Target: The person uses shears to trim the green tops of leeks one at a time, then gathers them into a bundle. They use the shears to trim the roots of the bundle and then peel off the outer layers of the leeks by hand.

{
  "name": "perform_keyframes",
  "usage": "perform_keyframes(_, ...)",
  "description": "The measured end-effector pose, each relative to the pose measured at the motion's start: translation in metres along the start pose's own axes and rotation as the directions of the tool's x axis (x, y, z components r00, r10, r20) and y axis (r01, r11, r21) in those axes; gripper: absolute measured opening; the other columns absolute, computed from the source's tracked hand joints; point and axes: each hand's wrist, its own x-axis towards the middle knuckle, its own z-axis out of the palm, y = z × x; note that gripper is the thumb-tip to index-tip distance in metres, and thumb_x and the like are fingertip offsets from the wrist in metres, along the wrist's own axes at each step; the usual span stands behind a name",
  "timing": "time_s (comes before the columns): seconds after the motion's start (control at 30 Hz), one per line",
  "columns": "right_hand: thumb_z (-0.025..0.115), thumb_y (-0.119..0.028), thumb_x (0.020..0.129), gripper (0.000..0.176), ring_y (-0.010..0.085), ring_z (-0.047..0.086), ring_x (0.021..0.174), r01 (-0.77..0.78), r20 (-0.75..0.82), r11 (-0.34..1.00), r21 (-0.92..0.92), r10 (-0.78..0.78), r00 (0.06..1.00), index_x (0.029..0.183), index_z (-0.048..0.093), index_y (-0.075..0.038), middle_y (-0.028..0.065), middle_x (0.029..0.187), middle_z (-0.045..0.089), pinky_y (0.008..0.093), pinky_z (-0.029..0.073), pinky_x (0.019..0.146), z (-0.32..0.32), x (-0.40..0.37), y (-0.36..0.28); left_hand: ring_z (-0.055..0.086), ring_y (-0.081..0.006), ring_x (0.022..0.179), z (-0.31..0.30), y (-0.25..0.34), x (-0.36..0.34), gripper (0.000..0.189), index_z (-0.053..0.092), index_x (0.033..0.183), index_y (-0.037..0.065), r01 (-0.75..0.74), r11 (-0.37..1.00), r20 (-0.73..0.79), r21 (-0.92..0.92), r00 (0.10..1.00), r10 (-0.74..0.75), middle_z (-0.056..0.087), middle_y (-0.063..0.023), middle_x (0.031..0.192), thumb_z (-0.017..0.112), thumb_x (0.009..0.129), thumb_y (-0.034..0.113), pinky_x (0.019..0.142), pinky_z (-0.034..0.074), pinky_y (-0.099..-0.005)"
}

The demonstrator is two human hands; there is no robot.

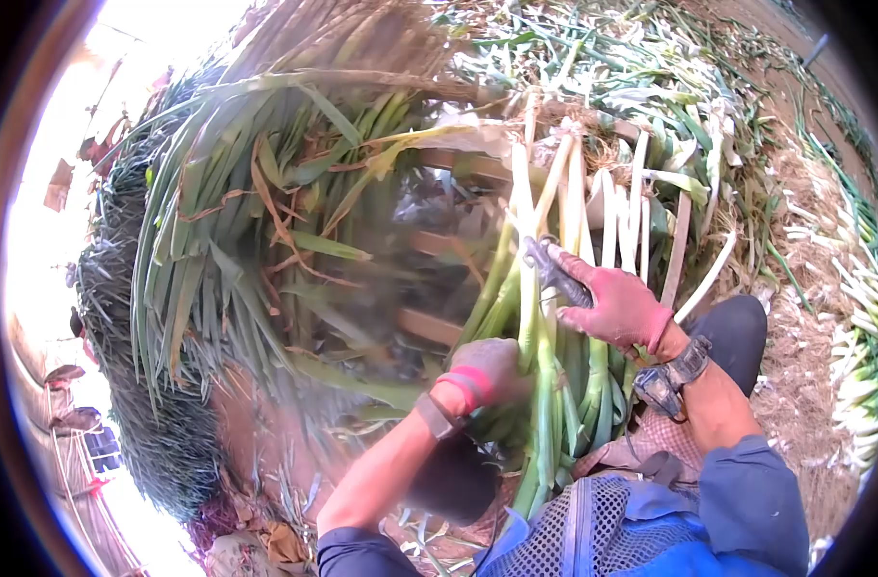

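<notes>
Long green onions (547,404) with white lower stems and green leaves lie across my lap, roots pointing away from me. My left hand (487,370), in a greyish glove with a pink cuff, is closed around the green part of a stalk. My right hand (620,306), in a reddish glove with grey fingers, is closed at the pale stem of a green onion (528,274) further up. Its fingertips are partly hidden. More white stems (636,207) stand side by side just beyond my right hand.
A big heap of green onion leaves (218,221) rises on the left, partly blurred. Wooden slats (429,327) show beneath it. Loose trimmings (612,58) cover the far side. A row of green onions (857,365) lies on the ground at the right. Dark bundles (141,385) are stacked far left.
</notes>
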Motion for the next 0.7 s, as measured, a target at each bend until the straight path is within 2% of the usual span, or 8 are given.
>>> perform_keyframes(0.17, 0.074, -0.046, 0.088, 0.089, 0.0402, 0.074, 0.088, -0.077, -0.101, 0.997, -0.030, 0.074, 0.992, 0.166, 0.045, -0.015, 0.0231, 0.091, 0.073, 0.0495, 0.058, 0.088, -0.011, -0.018, -0.019, 0.076, -0.0412, 0.094, 0.007, 0.009, -0.007, 0.053, 0.078, 0.095, 0.003, -0.047, 0.998, -0.021, 0.031, 0.999, 0.048, 0.078, -0.0220, 0.096, 0.078, 0.084, 0.055, 0.086, 0.059, -0.0505)
perform_keyframes(0.23, 0.072, -0.046, 0.089, 0.087, 0.0394, 0.074, 0.092, 0.063, -0.016, 0.997, -0.045, -0.064, 0.998, 0.165, 0.046, -0.014, 0.0221, 0.091, 0.073, 0.0487, 0.058, 0.090, -0.007, -0.020, -0.023, 0.076, -0.0422, 0.093, 0.013, 0.014, -0.008, 0.052, 0.077, 0.094, 0.001, -0.046, 0.996, 0.005, 0.081, 0.999, 0.046, 0.077, -0.0232, 0.094, 0.077, 0.086, 0.052, 0.086, 0.060, -0.0509)
perform_keyframes(0.3, 0.071, -0.046, 0.089, 0.086, 0.0406, 0.075, 0.097, -0.059, 0.106, 0.994, -0.089, 0.069, 0.992, 0.164, 0.046, -0.012, 0.0226, 0.098, 0.076, 0.0497, 0.057, 0.092, -0.024, -0.011, -0.031, 0.077, -0.0417, 0.094, 0.016, 0.016, -0.012, 0.050, 0.077, 0.095, 0.001, -0.063, 0.996, -0.010, 0.065, 0.998, 0.064, 0.077, -0.0225, 0.096, 0.077, 0.085, 0.051, 0.085, 0.060, -0.0513)
perform_keyframes(0.43, 0.070, -0.045, 0.090, 0.083, 0.0369, 0.077, 0.096, 0.007, 0.062, 0.980, -0.199, 0.005, 0.998, 0.163, 0.048, -0.013, 0.0206, 0.103, 0.078, 0.0478, 0.058, 0.094, -0.050, 0.023, -0.053, 0.077, -0.0409, 0.093, 0.014, 0.031, -0.015, 0.046, 0.078, 0.096, 0.002, -0.035, 0.995, 0.057, 0.093, 0.998, 0.030, 0.078, -0.0210, 0.100, 0.076, 0.085, 0.047, 0.084, 0.061, -0.0517)
perform_keyframes(0.5, 0.069, -0.041, 0.090, 0.078, 0.0351, 0.077, 0.093, -0.042, 0.294, 0.979, -0.199, 0.101, 0.950, 0.161, 0.051, -0.013, 0.0190, 0.107, 0.079, 0.0463, 0.059, 0.093, -0.070, 0.051, -0.068, 0.078, -0.0403, 0.093, 0.027, 0.037, -0.012, 0.039, 0.079, 0.099, 0.004, -0.104, 0.978, 0.009, 0.180, 0.995, 0.104, 0.079, -0.0198, 0.101, 0.076, 0.083, 0.040, 0.083, 0.062, -0.0514)
perform_keyframes(0.57, 0.067, -0.036, 0.091, 0.072, 0.0316, 0.076, 0.089, 0.145, 0.226, 0.945, -0.293, -0.079, 0.971, 0.158, 0.054, -0.013, 0.0176, 0.110, 0.079, 0.0453, 0.060, 0.090, -0.078, 0.096, -0.037, 0.079, -0.0401, 0.093, 0.014, 0.054, -0.017, 0.034, 0.081, 0.100, 0.006, -0.071, 0.983, 0.019, 0.170, 0.997, 0.069, 0.079, -0.0185, 0.097, 0.076, 0.081, 0.034, 0.083, 0.063, -0.0508)
perform_keyframes(0.63, 0.066, -0.033, 0.093, 0.067, 0.0251, 0.073, 0.087, -0.009, 0.107, 0.977, -0.212, 0.032, 0.994, 0.156, 0.056, -0.015, 0.0166, 0.110, 0.077, 0.0429, 0.061, 0.084, -0.118, 0.135, -0.017, 0.079, -0.0395, 0.093, 0.016, 0.056, -0.014, 0.033, 0.082, 0.101, 0.008, -0.042, 0.983, 0.033, 0.179, 0.999, 0.037, 0.079, -0.0178, 0.094, 0.076, 0.079, 0.031, 0.083, 0.063, -0.0505)
perform_keyframes(0.7, 0.063, -0.028, 0.094, 0.066, 0.0198, 0.069, 0.085, -0.365, -0.404, 0.922, 0.132, 0.386, 0.829, 0.159, 0.054, -0.018, 0.0137, 0.103, 0.074, 0.0404, 0.059, 0.077, -0.156, 0.143, 0.001, 0.079, -0.0387, 0.093, 0.009, 0.050, -0.010, 0.031, 0.082, 0.100, 0.009, -0.021, 0.992, 0.064, 0.127, 0.998, 0.013, 0.079, -0.0182, 0.095, 0.076, 0.079, 0.031, 0.084, 0.062, -0.0493)
